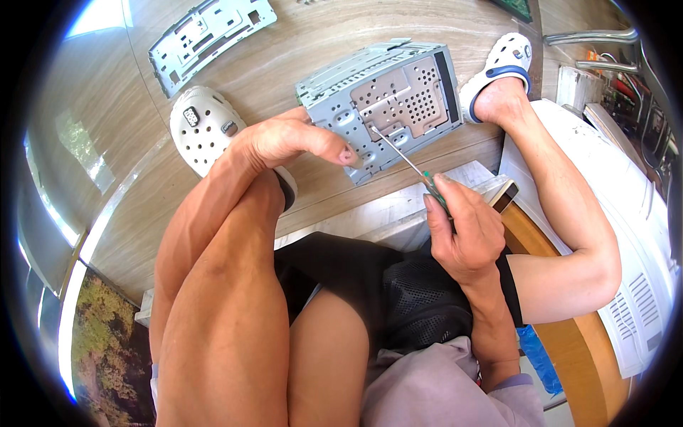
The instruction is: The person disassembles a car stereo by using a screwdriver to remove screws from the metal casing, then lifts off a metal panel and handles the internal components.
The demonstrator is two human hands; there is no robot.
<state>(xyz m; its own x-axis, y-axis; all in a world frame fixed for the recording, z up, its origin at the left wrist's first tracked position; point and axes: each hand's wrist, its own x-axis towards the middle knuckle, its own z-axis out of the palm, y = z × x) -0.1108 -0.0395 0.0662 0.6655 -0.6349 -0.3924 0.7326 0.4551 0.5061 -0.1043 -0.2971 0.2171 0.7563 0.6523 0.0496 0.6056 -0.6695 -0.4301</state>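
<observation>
1. Left hand is grasping the cage, a grey metal box, at its left end. Thumb is lying over the near face; the other fingers are mostly hiding behind the box.
2. Cage is sitting between the two feet, ahead of the lap, tilting so its right end is pointing up and away. Can't tell if it is touching the floor.
3. Near face is showing a tan plate full of round holes, plus a dark strip at the right end.
4. Right hand is gripping the screwdriver by its green handle, thumb and fingers closing around it.
5. Shaft is running up-left to the cage. Tip is apparently meeting the near face by the tan plate's lower left corner. Can't tell if it is seating in a screw; too small.
6. Metal panel with cutouts is lying on the floor, upper left, well apart from the cage.
7. Left clog, white, is standing near the left hand. Right clog, white with a blue strap, is standing just beyond the cage's right end.
8. White housing with vent slots is lying at right, beyond the right leg. Blue plastic is showing below that leg, beside a curved wooden piece.
</observation>
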